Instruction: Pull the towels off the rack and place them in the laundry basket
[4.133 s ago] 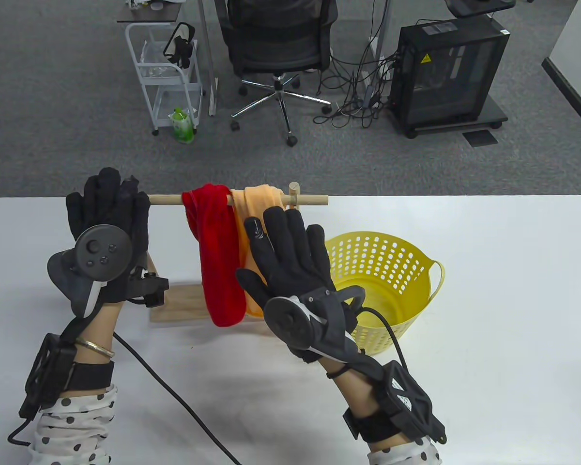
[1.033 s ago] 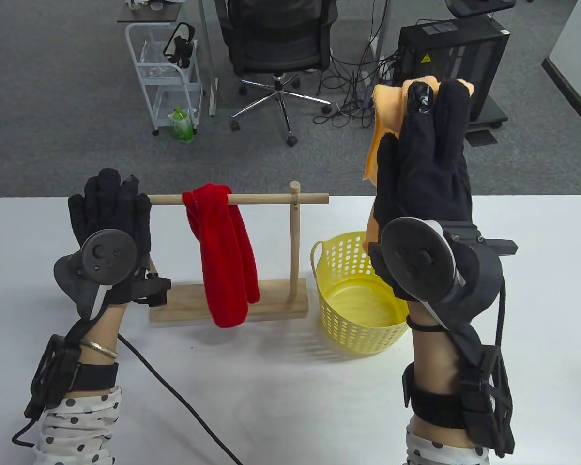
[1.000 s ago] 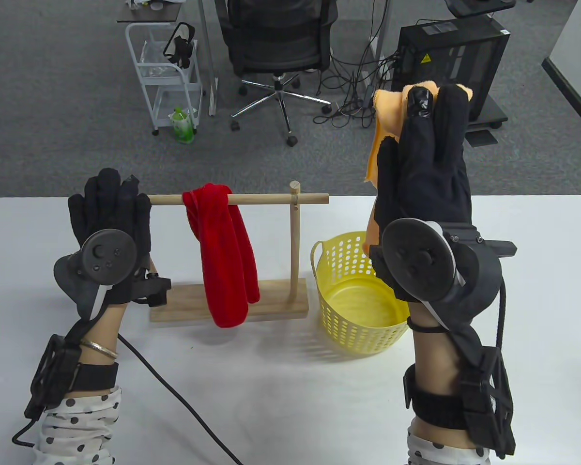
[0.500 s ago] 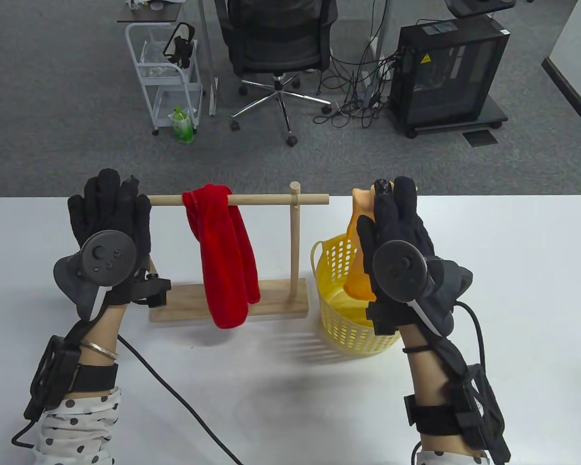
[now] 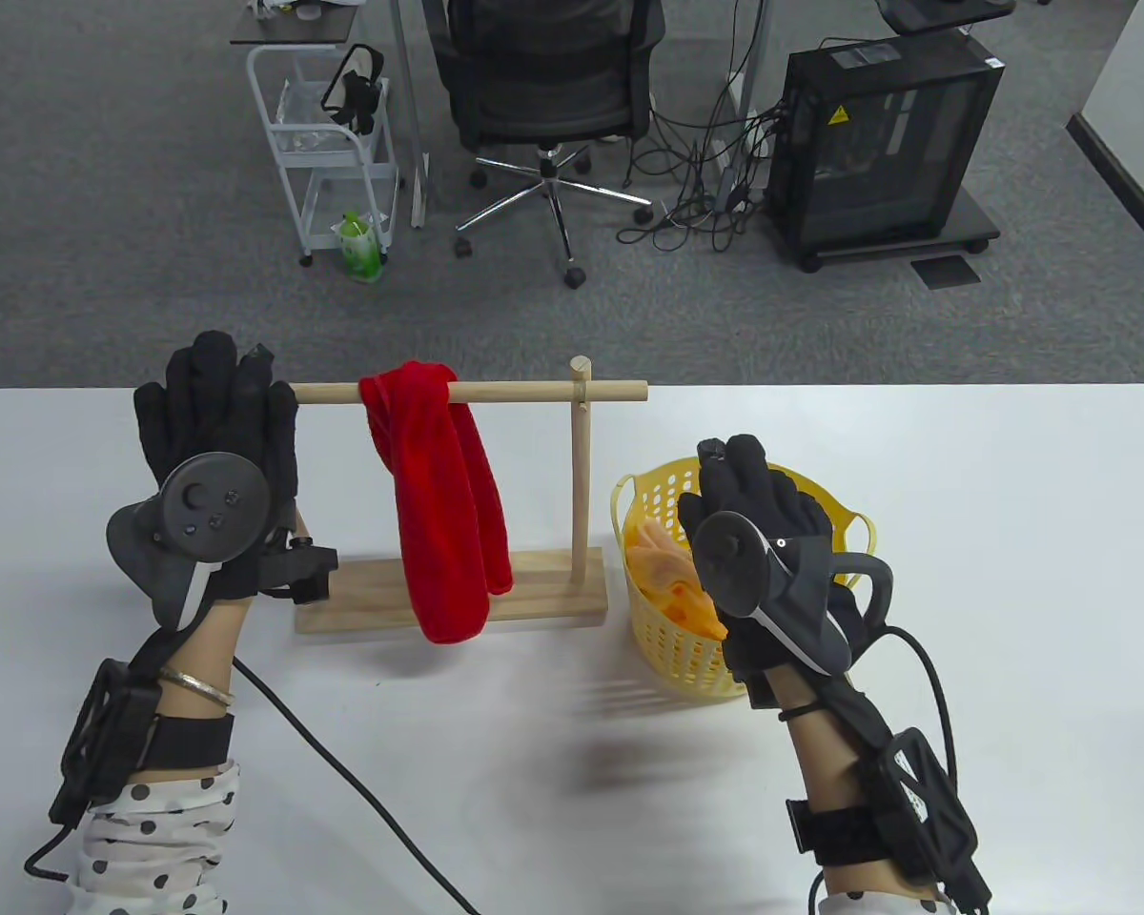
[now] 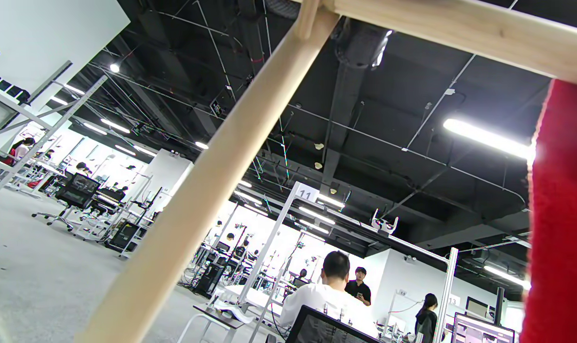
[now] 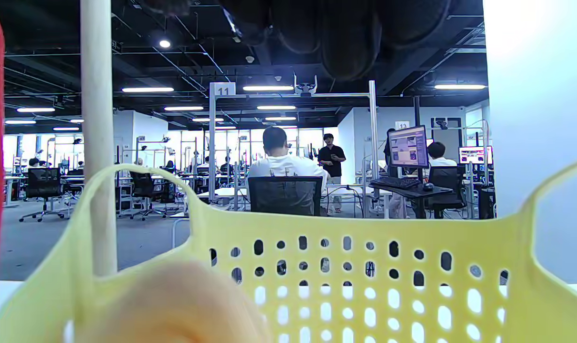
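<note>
The right hand [image 5: 761, 496] sits low over the yellow laundry basket [image 5: 650, 496] at centre right of the table view, fingers extended and relaxed over the basket's mouth, gripping nothing; the orange towel [image 5: 669, 572] lies crumpled inside the basket, just left of and under that hand, with the tracker hiding part of the basket's interior. The left hand [image 5: 217, 419] stands at the left end of the wooden rack [image 5: 543, 391], fingers upright against the end of the rod; whether they curl round it I cannot tell. The red towel [image 5: 443, 505] hangs over the rod between that hand and the rack's upright post, its lower end near the base on the white worktop [image 5: 1011, 534].

The right wrist view looks across the basket [image 7: 345, 267] from within, its perforated far wall filling the lower frame, the orange towel [image 7: 184, 305] blurred at the lower left, dark fingertips [image 7: 350, 43] at the top edge; the left wrist view shows only the rack [image 6: 212, 176] from below and the red towel [image 6: 562, 214] at the right edge, no fingers.

Beyond the worktop, in the upper frame of the table view: an office chair [image 5: 543, 86], a white trolley [image 5: 329, 143], a black computer case [image 5: 882, 133].
</note>
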### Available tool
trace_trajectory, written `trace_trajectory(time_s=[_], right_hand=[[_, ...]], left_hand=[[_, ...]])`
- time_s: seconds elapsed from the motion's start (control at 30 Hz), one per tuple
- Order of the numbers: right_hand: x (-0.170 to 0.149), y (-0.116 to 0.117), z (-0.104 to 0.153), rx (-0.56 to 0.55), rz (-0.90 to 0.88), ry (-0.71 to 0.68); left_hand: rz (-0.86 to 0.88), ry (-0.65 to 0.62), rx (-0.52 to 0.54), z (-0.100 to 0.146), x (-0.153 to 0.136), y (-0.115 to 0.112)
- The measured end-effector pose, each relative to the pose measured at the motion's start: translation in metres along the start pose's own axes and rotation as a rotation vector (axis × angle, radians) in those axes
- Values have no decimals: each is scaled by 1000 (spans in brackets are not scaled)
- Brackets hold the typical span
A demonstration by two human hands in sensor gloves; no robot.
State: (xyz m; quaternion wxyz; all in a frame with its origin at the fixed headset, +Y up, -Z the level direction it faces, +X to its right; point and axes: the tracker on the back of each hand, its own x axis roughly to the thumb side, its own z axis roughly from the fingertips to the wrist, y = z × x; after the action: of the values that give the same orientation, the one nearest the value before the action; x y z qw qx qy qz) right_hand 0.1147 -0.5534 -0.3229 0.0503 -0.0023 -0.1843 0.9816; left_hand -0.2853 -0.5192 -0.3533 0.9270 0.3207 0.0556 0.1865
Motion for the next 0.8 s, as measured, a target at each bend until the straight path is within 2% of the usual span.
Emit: trace_trajectory(time_s=[0.27, 0.47, 0.67, 0.8], right_hand=[[-1, 4, 3, 13, -9, 1], [11, -8, 3, -67, -44, -24], [44, -33, 2, -229, -106, -123], [75, -46, -1, -280, -113, -203]], left_hand=[[0, 0, 0, 0, 0, 0], [-1, 0, 1, 0, 0, 0], [1, -1, 3, 0, 0, -1], [2, -2, 4, 0, 0, -1]])
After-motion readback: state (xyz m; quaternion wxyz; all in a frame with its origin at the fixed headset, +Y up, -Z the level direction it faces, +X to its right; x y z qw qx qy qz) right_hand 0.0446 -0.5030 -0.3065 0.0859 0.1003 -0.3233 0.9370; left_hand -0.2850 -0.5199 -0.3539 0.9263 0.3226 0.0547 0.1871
